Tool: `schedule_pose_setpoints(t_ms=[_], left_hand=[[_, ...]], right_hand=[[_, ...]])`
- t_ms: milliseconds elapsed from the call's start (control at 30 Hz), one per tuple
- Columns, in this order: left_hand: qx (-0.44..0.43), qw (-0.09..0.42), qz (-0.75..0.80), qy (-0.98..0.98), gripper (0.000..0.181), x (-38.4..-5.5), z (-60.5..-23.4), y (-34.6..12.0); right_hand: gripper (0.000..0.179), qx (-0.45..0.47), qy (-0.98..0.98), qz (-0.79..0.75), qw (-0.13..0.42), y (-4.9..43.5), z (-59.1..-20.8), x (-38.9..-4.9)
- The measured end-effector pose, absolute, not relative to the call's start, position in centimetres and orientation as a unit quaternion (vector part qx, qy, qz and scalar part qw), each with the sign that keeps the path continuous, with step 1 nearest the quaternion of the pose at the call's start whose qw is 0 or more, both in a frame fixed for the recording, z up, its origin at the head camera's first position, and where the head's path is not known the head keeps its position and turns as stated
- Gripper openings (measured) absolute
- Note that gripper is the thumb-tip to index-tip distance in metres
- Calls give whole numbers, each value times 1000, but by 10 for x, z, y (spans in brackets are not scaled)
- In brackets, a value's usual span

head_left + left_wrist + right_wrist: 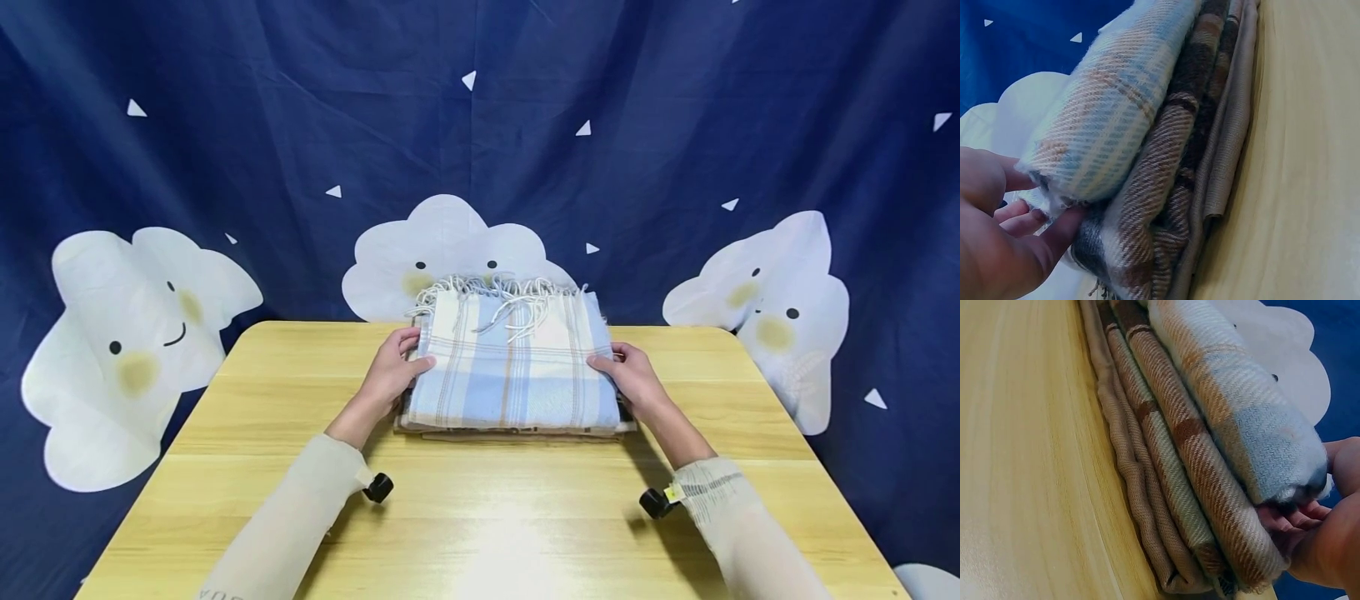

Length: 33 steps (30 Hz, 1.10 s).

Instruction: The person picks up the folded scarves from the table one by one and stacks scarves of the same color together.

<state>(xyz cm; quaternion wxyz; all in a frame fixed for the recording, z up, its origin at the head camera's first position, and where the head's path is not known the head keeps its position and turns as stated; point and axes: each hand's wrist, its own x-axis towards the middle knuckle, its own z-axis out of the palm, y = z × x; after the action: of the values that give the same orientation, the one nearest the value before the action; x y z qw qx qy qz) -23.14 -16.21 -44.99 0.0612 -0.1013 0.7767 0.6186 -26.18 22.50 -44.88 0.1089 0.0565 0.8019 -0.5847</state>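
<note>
A folded blue, white and tan plaid scarf with white fringe along its far edge tops a stack at the table's far side. Beneath it lie a brown and cream checked scarf and a plain tan cloth, both folded. My left hand pinches the left edge of the plaid scarf, thumb on top and fingers beneath. On the opposite edge, my right hand pinches it the same way. In both wrist views the fingers reach between the plaid scarf and the brown checked one.
The stack sits on a light wooden table near its back edge. Behind hangs a dark blue curtain printed with white clouds and triangles. A small black device is on the left sleeve, another black device on the right.
</note>
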Motion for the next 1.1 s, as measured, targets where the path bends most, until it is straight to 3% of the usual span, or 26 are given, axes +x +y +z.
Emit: schedule_pose_setpoints(t_ms=[333,633,1100], left_hand=[[-95,47,607,787,63,-227,-449,-161],[-72,25,594,801,57,-228,-449,-168],[-47,25,547,836,56,-222,-440,-167]], right_hand=[[64,68,792,-600,91,226,-448,-261],[54,68,818,-571,30,225,-441,-261],[49,52,806,-589,14,225,-431,-260]])
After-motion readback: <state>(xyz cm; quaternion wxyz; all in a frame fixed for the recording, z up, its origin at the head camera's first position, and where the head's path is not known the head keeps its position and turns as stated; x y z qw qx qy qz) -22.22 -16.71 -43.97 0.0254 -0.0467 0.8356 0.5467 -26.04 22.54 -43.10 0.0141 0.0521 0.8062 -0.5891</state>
